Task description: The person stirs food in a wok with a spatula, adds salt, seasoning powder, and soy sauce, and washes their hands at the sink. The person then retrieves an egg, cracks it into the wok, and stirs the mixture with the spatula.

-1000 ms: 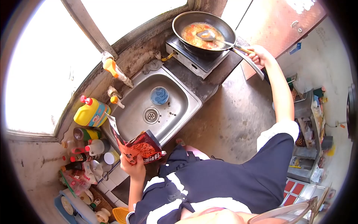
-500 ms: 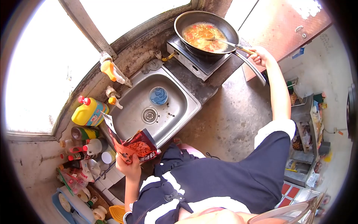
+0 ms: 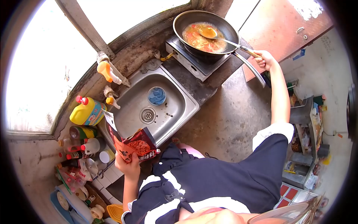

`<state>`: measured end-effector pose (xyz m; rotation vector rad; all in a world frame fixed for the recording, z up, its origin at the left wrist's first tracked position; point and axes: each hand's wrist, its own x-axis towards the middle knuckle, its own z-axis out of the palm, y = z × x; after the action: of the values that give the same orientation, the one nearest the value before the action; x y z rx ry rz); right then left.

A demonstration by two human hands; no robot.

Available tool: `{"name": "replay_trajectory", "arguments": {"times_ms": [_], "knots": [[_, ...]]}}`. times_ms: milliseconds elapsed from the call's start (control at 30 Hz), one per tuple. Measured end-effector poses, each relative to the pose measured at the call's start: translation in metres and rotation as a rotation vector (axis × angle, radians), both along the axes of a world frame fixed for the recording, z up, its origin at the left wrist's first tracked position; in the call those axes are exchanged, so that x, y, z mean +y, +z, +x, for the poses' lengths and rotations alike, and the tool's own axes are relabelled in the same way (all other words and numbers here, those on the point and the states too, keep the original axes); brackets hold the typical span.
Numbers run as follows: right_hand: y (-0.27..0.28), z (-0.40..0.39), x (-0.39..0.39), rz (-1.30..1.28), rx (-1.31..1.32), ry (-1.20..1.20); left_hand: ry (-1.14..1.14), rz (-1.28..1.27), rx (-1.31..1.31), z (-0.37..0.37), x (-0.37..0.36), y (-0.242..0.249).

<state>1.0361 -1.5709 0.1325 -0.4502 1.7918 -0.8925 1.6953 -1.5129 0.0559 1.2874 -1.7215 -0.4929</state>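
Counter (image 3: 181, 77) — stove (image 3: 188, 61) partly hidden by wok (image 3: 229, 33).

The head camera looks forward and down over the nearby torso (image 3: 227, 171) at both hands (image 3: 128, 166).

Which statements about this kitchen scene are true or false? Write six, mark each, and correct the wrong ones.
1. A pan sits on the stove. True.
2. The right hand grips the pan's handle. False: it grips a cooking utensil.
3. The left hand holds a red packet. True.
4. The large jug is black. False: the jug is mostly yellow.
5. Soupy food is in the pan. True.
6. The packet is over the pan. False: it is near the sink.
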Motion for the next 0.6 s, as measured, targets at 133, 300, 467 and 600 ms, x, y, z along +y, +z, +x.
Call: {"name": "replay_trajectory", "arguments": {"times_ms": [133, 300, 467, 600], "knots": [[0.007, -0.002, 0.002, 0.022, 0.048, 0.035, -0.005, -0.011, 0.001, -0.003, -0.001, 0.001], [0.017, -0.014, 0.003, 0.099, 0.162, 0.033, 0.001, 0.018, 0.002, 0.003, 0.002, -0.005], [0.011, -0.01, -0.022, 0.106, 0.308, 0.042, 0.025, 0.015, 0.019, 0.004, 0.004, -0.006], [0.014, 0.009, -0.034, 0.099, 0.376, 0.145, 0.019, 0.008, 0.005, 0.002, 0.004, -0.001]]}}
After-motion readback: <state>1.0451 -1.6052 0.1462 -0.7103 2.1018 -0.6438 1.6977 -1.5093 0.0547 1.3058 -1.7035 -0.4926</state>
